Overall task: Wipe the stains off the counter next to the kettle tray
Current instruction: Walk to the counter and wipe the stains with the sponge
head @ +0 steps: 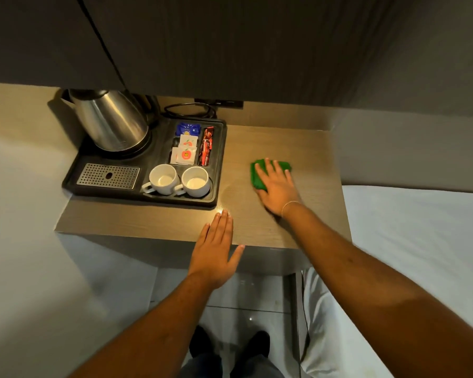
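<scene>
A green cloth [258, 175] lies on the wooden counter [306, 159], to the right of the black kettle tray [218, 170]. My right hand [276, 184] lies flat on top of the cloth with fingers spread, pressing it to the counter. Flat on the counter's front edge rests my left hand [216, 249], fingers straight, holding nothing, just below the tray's front right corner. A faint sheen shows on the wood between the tray and the cloth. The tray holds a steel kettle [109, 121].
On the tray sit two white cups [178, 181], a metal drip grate [108, 175] and sachets [186, 151]. A black cable [191, 109] runs behind it. A dark cabinet [230, 45] overhangs the counter. A white bed [421, 255] borders the right side.
</scene>
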`<action>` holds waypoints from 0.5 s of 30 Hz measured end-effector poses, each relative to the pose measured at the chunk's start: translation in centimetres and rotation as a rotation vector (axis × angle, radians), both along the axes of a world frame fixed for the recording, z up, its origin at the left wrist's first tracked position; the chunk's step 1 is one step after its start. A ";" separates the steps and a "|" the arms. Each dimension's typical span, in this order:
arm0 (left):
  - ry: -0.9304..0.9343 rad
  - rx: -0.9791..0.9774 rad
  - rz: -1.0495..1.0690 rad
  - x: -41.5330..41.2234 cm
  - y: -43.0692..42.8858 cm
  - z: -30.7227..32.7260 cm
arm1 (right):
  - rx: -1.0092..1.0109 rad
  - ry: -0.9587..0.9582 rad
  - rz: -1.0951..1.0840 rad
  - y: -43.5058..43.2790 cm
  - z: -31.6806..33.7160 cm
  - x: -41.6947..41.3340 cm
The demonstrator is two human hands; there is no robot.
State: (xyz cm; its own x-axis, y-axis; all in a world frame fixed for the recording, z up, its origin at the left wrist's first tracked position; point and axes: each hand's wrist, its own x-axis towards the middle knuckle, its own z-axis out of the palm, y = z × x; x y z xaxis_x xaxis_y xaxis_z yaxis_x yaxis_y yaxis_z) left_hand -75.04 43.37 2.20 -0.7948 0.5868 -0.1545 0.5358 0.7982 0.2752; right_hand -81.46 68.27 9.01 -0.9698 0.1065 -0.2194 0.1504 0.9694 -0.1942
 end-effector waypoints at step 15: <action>-0.125 0.090 0.074 -0.7 1.5 -0.4 | -0.028 -0.037 -0.392 10.4 0.1 -5.0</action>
State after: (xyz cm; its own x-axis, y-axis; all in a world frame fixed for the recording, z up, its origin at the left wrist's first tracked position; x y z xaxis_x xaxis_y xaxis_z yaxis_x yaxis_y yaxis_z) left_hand -75.73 44.91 1.77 -0.8140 0.5437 -0.2044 0.4339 0.8031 0.4083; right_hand -86.46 78.69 9.07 -0.8481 0.4604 -0.2621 0.5155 0.8314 -0.2075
